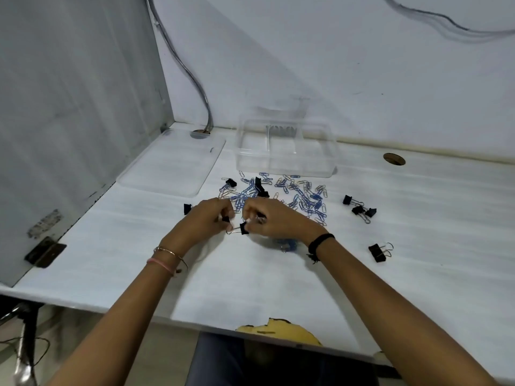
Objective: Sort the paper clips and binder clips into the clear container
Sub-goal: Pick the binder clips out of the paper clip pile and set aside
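Both hands meet over the near edge of the clip pile on the white desk [390, 274]. Left hand [207, 218] has its fingers curled, pinching a small black binder clip [225, 219] at the fingertips. Right hand [274, 220] is curled too, its fingertips closed on a second binder clip [244, 228], whose wire handle sticks out to the left; something shiny, perhaps more clips, seems bunched in that palm, though this cannot be made out for certain.

Paper clips [303, 196], mostly blue with some silver, lie scattered just near of the clear container [285, 147]. More black binder clips are mixed through the pile; a loose group of three [359, 208] sits to the right, one alone [377, 252] nearer and further right, one [187, 208] just left of the left hand.

The container stands open at the far side of the desk. A divider seems to cross its middle, and it looks empty. Its lid [172, 162] lies flat to the left, out of the way.

Judgement: sorting has barely begun. The black clips are likely picked out first since they stand out from the tangle, and working with two hands lets several be gathered per trip.
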